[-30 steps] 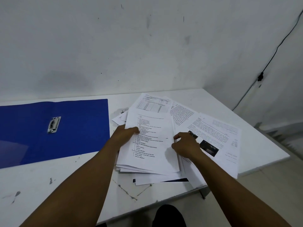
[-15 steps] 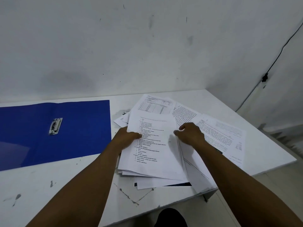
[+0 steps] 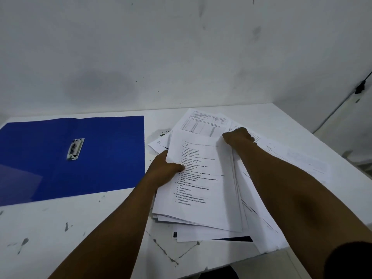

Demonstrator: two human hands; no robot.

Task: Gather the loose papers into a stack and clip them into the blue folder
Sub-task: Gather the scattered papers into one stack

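White paper fills the near part of the table (image 3: 50,228), and we have both hands on it. Our left hand (image 3: 164,172) grips the left edge of the papers (image 3: 201,188), thumb curled over the top sheet. Our right hand (image 3: 237,136) has slid up from the right edge to the far right corner, and it pinches the sheets there with curled fingers. We judge that this squares the top sheets, though stray pages still fan out beyond and to the right, and some poke out at the near edge. Farther left, well apart from the pile, the blue folder (image 3: 112,158) lies open and flat, its metal clip (image 3: 75,149) bare, waiting for the stack.
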